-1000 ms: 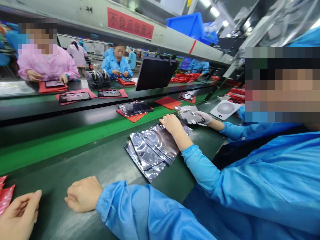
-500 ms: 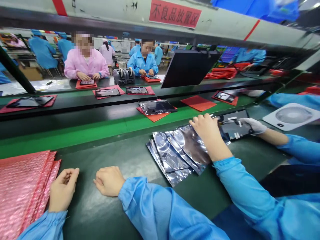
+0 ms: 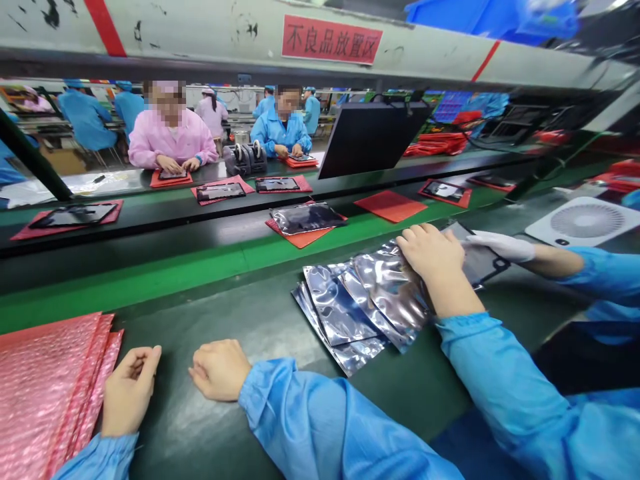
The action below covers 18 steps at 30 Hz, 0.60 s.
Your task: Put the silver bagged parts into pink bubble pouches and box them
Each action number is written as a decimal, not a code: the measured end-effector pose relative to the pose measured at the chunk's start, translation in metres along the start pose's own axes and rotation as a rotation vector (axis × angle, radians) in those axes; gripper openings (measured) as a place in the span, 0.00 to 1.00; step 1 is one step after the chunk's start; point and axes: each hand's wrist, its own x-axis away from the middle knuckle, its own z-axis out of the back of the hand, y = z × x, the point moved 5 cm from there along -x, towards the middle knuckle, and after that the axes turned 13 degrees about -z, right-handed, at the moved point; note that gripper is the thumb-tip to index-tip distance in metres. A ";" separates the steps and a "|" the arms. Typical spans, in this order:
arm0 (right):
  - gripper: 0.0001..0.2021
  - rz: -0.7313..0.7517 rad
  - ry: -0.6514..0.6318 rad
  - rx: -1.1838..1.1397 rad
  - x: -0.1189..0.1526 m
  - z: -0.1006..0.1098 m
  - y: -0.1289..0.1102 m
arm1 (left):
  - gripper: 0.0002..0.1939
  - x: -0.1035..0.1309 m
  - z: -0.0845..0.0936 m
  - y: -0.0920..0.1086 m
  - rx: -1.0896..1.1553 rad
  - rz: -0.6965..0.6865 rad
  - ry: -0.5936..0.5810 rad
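My left hand (image 3: pixel 127 390) rests on the dark green table, fingers loosely curled, holding nothing, right beside a stack of pink bubble bags (image 3: pixel 45 380). My right hand (image 3: pixel 220 370) lies next to it as a loose fist, also holding nothing. A fanned pile of silver antistatic bags (image 3: pixel 345 307) lies further right. A co-worker's bare hand (image 3: pixel 433 257) presses on that pile, and their white-gloved hand (image 3: pixel 503 245) holds a dark flat device (image 3: pixel 480 263) against it.
A green conveyor strip (image 3: pixel 150 280) runs across, carrying a bagged device on a red mat (image 3: pixel 305 223) and a bare red mat (image 3: pixel 390 205). A white fan (image 3: pixel 585 223) sits at right. A black monitor (image 3: pixel 370 137) and seated people stand beyond.
The view swung left, bringing the pink bubble bags into sight. My hands stayed resting on the table. The co-worker lowered the dark device flat onto the silver bags.
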 end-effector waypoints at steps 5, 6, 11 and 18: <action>0.16 0.051 0.204 0.044 0.010 0.017 -0.005 | 0.27 0.001 -0.001 -0.003 0.002 -0.012 0.005; 0.16 0.057 0.222 0.040 0.010 0.018 -0.005 | 0.26 0.001 -0.002 -0.004 0.010 -0.021 0.000; 0.10 0.056 0.163 0.014 0.004 0.010 -0.002 | 0.24 0.002 -0.003 -0.005 0.031 -0.051 0.005; 0.18 0.095 0.252 0.023 0.009 0.012 -0.005 | 0.26 -0.001 -0.001 -0.001 -0.038 -0.035 -0.028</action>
